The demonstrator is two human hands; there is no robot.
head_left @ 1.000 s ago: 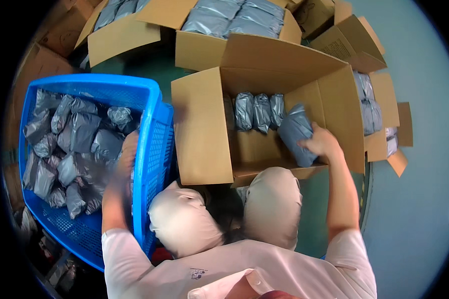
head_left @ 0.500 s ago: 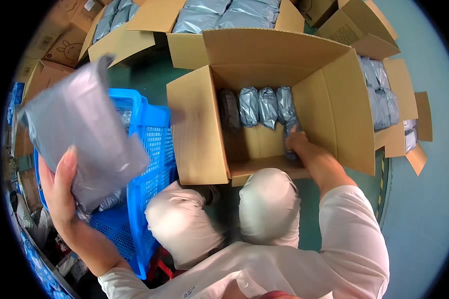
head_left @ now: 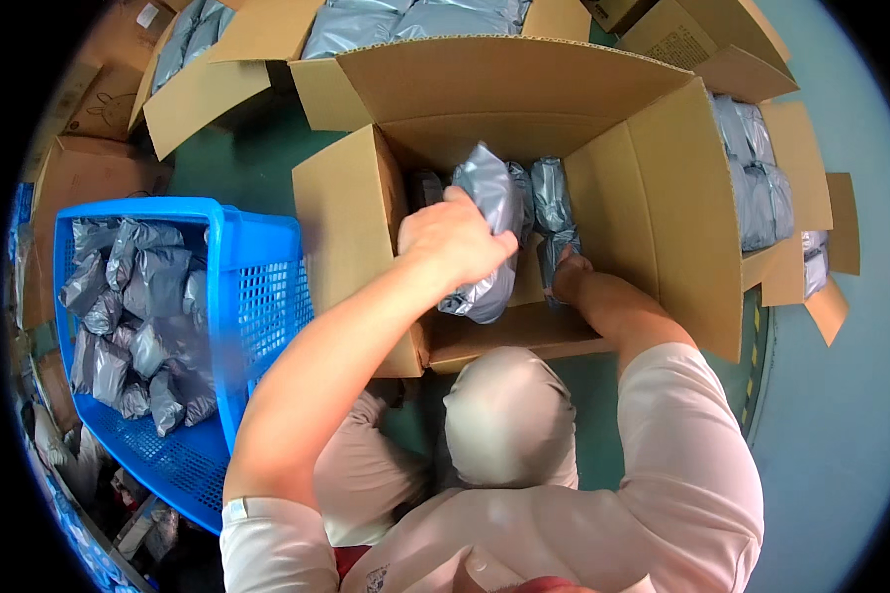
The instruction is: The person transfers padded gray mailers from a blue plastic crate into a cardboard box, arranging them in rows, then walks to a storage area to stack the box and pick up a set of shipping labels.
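My left hand (head_left: 455, 237) grips a shiny grey plastic-wrapped package (head_left: 491, 193), held on edge over the open cardboard box (head_left: 509, 87) in front of me. Inside the box, at its right side, my right hand (head_left: 574, 275) has its fingers closed around the near end of another grey package (head_left: 558, 247). Beyond that one lies a further grey package (head_left: 551, 193) of the back row. The rest of the row is partly hidden behind my left hand and its package.
To the left stands a blue plastic basket (head_left: 257, 242) with many grey packages (head_left: 153, 287) in it. Open cartons filled with similar packages stand at the back (head_left: 321, 94) and at the right (head_left: 796, 168). My knees (head_left: 509, 415) are close to the box's near side.
My left hand has swung right from above the blue basket to over the box, carrying its grey package. My right hand stays on the package inside the box.
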